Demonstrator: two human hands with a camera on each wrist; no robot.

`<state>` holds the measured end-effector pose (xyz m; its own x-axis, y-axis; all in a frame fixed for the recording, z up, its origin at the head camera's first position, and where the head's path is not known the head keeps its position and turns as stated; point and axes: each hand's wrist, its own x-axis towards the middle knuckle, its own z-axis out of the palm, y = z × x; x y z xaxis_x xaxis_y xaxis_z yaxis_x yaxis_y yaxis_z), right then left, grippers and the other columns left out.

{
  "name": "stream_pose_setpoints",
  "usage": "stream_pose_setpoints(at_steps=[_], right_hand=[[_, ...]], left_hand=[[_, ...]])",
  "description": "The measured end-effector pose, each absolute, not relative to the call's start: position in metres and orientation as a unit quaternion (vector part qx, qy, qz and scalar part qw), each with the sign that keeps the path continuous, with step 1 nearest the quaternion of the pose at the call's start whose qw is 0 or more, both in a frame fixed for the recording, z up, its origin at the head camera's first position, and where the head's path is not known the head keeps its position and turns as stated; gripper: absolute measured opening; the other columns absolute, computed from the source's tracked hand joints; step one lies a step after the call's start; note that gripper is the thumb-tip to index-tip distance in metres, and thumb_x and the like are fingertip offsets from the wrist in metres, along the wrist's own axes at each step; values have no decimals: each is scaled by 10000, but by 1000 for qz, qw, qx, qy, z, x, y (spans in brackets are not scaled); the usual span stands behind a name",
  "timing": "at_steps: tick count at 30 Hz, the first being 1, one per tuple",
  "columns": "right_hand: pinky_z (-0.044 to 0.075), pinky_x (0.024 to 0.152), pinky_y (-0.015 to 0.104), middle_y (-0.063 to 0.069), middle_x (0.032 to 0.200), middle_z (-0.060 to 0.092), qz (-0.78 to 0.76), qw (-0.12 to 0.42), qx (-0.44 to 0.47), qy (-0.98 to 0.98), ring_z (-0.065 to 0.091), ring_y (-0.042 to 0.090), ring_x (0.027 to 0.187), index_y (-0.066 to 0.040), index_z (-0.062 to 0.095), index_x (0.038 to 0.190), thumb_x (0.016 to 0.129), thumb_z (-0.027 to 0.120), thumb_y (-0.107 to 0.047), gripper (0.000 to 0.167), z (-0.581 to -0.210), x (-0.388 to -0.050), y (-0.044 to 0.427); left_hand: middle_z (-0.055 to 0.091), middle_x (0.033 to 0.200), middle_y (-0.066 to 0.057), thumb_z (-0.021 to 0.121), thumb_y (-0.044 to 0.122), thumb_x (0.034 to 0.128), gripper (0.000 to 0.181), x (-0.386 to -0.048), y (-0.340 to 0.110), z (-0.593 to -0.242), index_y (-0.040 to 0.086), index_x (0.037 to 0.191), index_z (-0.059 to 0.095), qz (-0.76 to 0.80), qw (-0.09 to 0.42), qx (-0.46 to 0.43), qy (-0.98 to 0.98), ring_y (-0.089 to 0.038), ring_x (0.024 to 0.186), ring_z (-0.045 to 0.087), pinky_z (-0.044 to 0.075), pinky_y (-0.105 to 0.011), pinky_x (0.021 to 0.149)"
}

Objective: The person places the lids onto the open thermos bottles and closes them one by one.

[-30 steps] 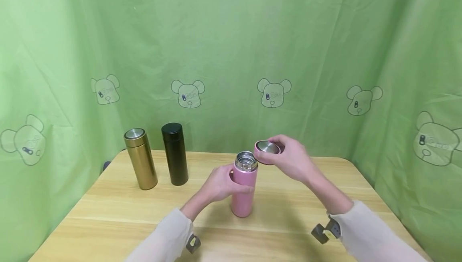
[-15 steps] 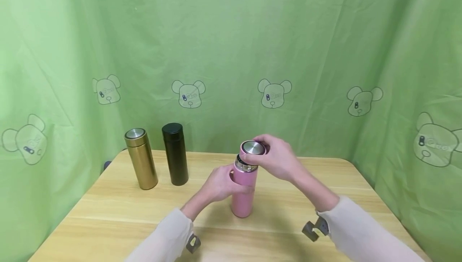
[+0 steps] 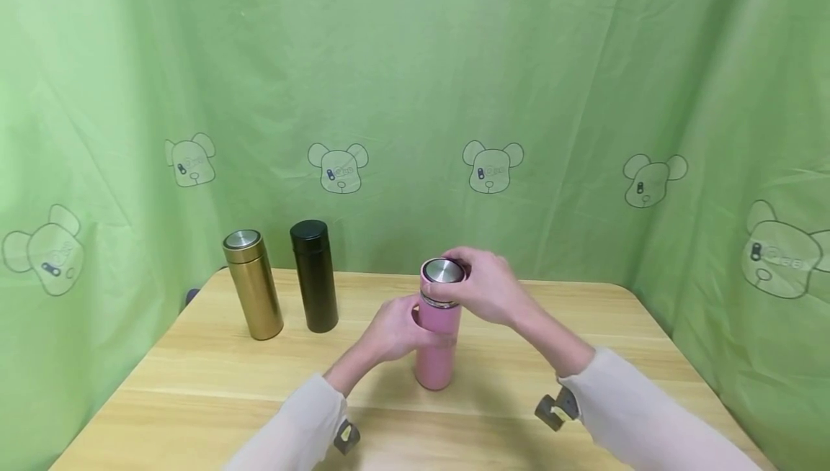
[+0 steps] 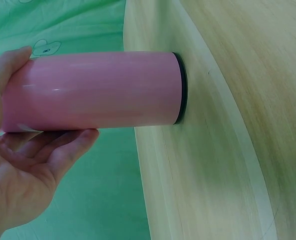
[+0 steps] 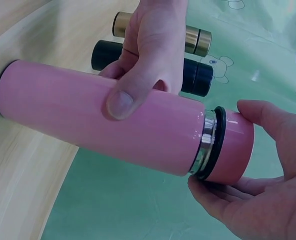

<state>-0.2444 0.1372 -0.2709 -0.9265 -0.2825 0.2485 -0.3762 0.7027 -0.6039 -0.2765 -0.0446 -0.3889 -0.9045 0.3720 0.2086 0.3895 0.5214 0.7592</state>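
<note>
A pink thermos flask (image 3: pixel 436 366) stands upright on the table, and my left hand (image 3: pixel 394 330) grips it around its upper body. In the left wrist view the flask's pink side (image 4: pixel 108 90) and black base ring show against the wood. With thumb and fingers my right hand (image 3: pixel 489 287) holds the pink lid (image 3: pixel 444 271), which has a silver disc on top. The right wrist view has the lid (image 5: pixel 232 147) at the flask's mouth, slightly tilted, with a strip of steel neck (image 5: pixel 204 140) bare between lid and body.
On the left of the wooden table (image 3: pixel 214 399) stand a gold thermos flask (image 3: pixel 258 294) and a black thermos flask (image 3: pixel 316 280), both with lids on. Green curtain (image 3: pixel 415 96) with bear-head prints hangs behind and along both sides.
My right hand has brought the lid leftward and down from beside the flask onto its mouth. The left hand and flask body have stayed in place.
</note>
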Motion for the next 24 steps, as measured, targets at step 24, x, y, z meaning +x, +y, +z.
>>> stream_pose_setpoints(at_steps=[24], right_hand=[[570, 858, 382, 97, 1183, 702, 338, 57, 181, -922, 679, 228, 1026, -54, 611, 1296, 816, 809, -479, 671, -281, -247, 139]], left_hand=[[730, 980, 93, 846, 531, 715, 534, -277, -45, -389, 257, 1145, 686, -435, 9, -225, -872, -74, 866, 667, 551, -291, 763]])
